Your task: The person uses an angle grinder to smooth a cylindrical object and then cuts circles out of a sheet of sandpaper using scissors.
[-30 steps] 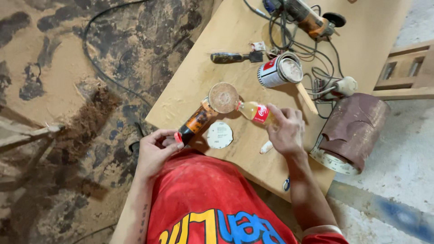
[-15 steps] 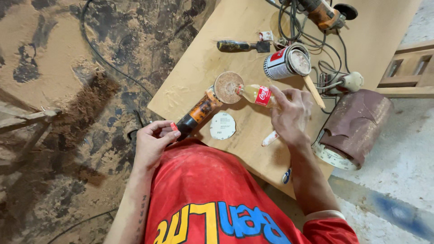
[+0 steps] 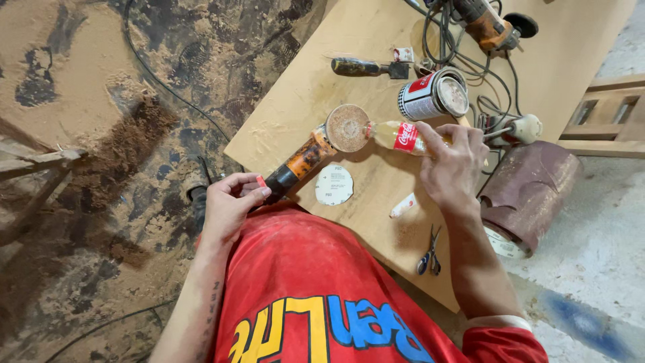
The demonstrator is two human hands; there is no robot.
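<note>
My left hand (image 3: 232, 202) grips the dark rear end of an orange angle grinder (image 3: 302, 158) that lies on the wooden board (image 3: 322, 74). Its round sanding pad (image 3: 347, 128) faces up, dusted with sawdust. My right hand (image 3: 451, 165) holds a small plastic bottle with a red label (image 3: 400, 136) on its side, its neck pointing at the pad's edge. A white sanding disc (image 3: 334, 185) lies flat on the board just below the grinder.
A tin can (image 3: 433, 95), a scraper (image 3: 369, 67), a second power tool (image 3: 487, 23) with tangled cables and a small white tube (image 3: 403, 205) lie on the board. Scissors (image 3: 428, 252) rest near its edge. A roll of brown sandpaper (image 3: 531, 191) stands at right. Sawdust covers the floor.
My right hand has brought the bottle up and over so that its neck now meets the sanding pad. The left hand keeps its grip on the grinder.
</note>
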